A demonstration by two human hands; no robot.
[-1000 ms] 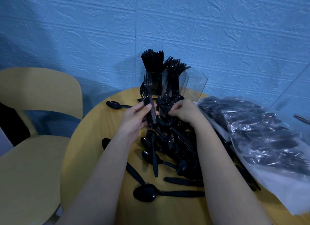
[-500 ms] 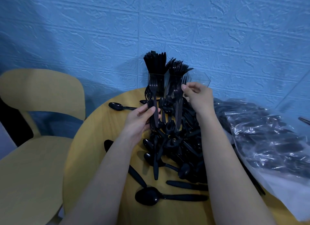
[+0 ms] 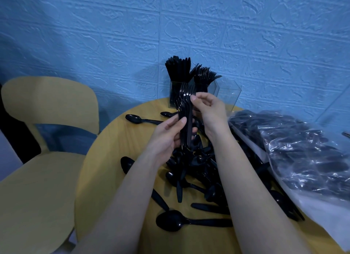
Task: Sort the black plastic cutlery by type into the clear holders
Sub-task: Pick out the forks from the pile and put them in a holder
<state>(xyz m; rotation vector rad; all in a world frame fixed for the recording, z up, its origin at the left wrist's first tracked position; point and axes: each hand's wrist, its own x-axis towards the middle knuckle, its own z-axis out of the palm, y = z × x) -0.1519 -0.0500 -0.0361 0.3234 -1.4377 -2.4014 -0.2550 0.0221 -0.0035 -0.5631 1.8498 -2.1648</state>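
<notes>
Scene: a person stands over a round yellow table [image 3: 106, 170] against a blue textured wall, with a yellow chair [image 3: 43, 109] to the left.
Left hand [image 3: 166, 138]: fingers and thumb curled around the handles of a bundle of forks [image 3: 184, 109], held upright above the table.
Right hand [image 3: 210, 109]: fingertips pinched on a fork at the neck of the bundle, pressing it in with the others.
Holders: three clear holders [image 3: 230, 94] stand at the far edge, just behind the hands; the left one is packed with knives [image 3: 178, 70], the middle one with forks, the right one looks empty.
Loose pile [image 3: 197, 170]: spoons and other black cutlery heaped under the forearms, with a few spoons scattered nearer the table's edges.
Bag [image 3: 303, 155]: a clear plastic bag of more cutlery lies to the right.
Risk: the middle holder already looks crowded, so I think pushing the bundle in could tip it, or slip a fork loose into the pile.
Change: half a second earlier the right hand carried a single fork apart from the bundle; now it has joined it, and the left hand has lifted higher.
</notes>
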